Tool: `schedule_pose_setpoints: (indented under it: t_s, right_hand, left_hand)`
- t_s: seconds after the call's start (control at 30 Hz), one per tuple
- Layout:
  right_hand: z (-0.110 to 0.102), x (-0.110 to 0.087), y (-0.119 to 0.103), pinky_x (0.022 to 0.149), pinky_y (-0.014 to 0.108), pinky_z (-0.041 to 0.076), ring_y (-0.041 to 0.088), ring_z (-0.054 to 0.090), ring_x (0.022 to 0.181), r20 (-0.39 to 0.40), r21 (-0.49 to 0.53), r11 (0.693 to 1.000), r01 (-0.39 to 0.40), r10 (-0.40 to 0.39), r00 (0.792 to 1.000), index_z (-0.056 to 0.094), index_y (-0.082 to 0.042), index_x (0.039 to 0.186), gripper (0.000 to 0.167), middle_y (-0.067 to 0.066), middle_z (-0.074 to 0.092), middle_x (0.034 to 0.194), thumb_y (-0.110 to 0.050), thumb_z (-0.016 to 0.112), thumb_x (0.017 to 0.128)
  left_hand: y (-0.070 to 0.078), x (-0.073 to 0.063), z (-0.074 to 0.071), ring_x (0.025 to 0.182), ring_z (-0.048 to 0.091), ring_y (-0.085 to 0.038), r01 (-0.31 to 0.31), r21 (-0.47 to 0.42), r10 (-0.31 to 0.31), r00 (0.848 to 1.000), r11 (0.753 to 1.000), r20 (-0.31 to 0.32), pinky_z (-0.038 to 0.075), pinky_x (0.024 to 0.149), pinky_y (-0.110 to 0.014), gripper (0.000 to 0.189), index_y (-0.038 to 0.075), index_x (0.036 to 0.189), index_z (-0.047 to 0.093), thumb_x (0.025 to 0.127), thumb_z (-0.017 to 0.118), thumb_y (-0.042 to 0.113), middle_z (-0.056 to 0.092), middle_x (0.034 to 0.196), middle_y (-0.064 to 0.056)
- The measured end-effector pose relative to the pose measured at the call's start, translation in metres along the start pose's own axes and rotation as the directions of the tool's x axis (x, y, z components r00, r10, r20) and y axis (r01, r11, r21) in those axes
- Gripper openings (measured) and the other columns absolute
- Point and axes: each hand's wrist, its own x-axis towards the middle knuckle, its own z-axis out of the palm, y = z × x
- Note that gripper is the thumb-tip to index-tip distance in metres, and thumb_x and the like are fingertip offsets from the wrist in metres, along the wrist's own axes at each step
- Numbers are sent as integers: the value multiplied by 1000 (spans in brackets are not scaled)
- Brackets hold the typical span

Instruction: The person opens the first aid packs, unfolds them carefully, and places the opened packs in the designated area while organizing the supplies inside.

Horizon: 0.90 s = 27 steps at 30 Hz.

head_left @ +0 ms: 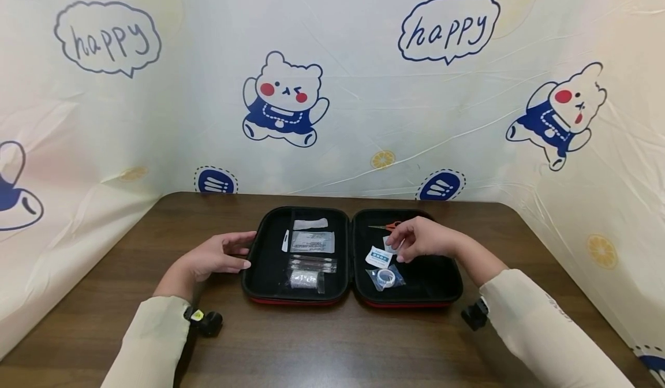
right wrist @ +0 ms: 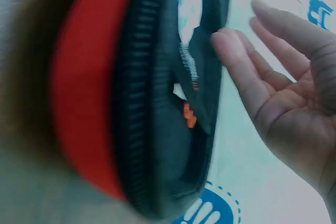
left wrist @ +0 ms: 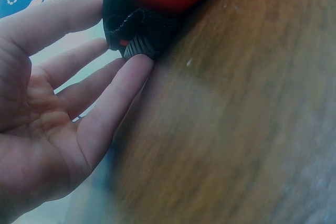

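A black-lined zip case (head_left: 270, 261) with a red outside lies unfolded on the table. My left hand (head_left: 215, 255) touches its left edge, thumb and fingertips against the rim, fingers fairly straight. Over the right half hovers my right hand (head_left: 428, 239), fingers loosely bent; the right wrist view shows nothing held. Below and beside it are a white packet with a blue label (head_left: 378, 257), a bagged white roll (head_left: 385, 278) and orange-handled scissors (head_left: 391, 226). Another small white packet (head_left: 387, 242) is partly hidden by the fingers.
In the left half sit a clear-wrapped sachet (head_left: 313, 242), a folded white strip (head_left: 310, 224), a slim white tool (head_left: 285, 241), thin wrapped sticks (head_left: 313, 263) and a wrapped white roll (head_left: 304, 279). Behind the brown table (head_left: 332, 347) hangs a printed sheet (head_left: 353, 111).
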Motion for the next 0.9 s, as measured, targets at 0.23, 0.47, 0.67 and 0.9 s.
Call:
schedule_pose_setpoints:
  t_s: [0.23, 0.47, 0.67, 0.9]
  right_hand:
    - [16, -6, 9, 78, 36, 58, 23, 65, 89, -48, 153, 987, -42, 50, 998, 59, 6, 124, 46, 23, 60, 120, -1, 76, 82]
    - [29, -5, 17, 76, 34, 58, 21, 63, 84, -56, 176, 981, -77, 88, 995, 61, 4, 122, 45, 19, 60, 116, 0, 77, 80]
    - [34, -5, 20, 75, 33, 58, 20, 62, 83, -38, 170, 984, -45, 52, 998, 63, 5, 117, 42, 19, 63, 111, -2, 79, 79]
    - [41, -7, 18, 74, 28, 53, 19, 61, 82, -17, 84, 996, -27, 29, 999, 66, 0, 110, 39, 9, 65, 99, -8, 83, 76]
  left_hand:
    - [0, 0, 0, 128, 42, -39, 2, 6, -2, 1000, 1000, -4, 54, 89, -40, 85, 6, 151, 33, 81, 80, 12, 40, 143, -27]
    - [0, -1, 0, 127, 43, -38, 1, 4, -1, 1000, 1000, -7, 54, 89, -40, 85, 5, 151, 33, 80, 80, 12, 41, 141, -27]
    - [0, -1, 1, 126, 43, -37, 0, -1, 0, 1000, 1000, -6, 54, 89, -40, 85, 5, 151, 33, 80, 80, 12, 42, 141, -27]
    - [0, 0, 0, 129, 41, -39, -2, -3, 2, 1000, 1000, 5, 54, 90, -41, 85, 6, 151, 32, 81, 79, 12, 39, 143, -27]
